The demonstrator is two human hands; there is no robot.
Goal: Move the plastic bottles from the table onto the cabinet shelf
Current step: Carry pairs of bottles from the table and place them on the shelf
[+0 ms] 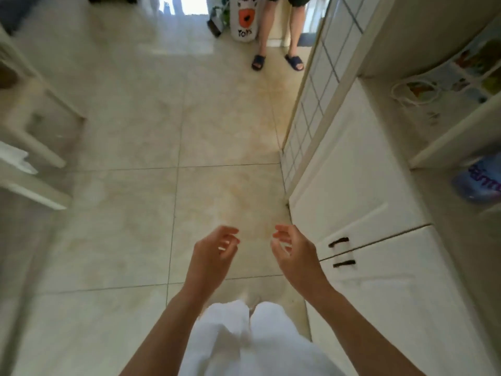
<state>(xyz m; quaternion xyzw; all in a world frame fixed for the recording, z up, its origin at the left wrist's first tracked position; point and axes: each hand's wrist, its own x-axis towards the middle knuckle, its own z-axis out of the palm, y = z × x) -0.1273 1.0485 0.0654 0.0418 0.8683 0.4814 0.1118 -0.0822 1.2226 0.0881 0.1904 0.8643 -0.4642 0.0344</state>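
- Left hand: fingers loosely curled and spread, gripping nothing.
- Right hand: fingers curled the same way, spread apart, also bare; the two hands face each other with a gap between them.
- Under the fingers, only pale tiled floor.
- Just right of the right fingers, the white cabinet with two dark door handles.
- Further right and above, on the cabinet shelf, a blurred purple-labelled plastic bottle lies.
- Far ahead of the fingers, another person's legs in dark slippers.
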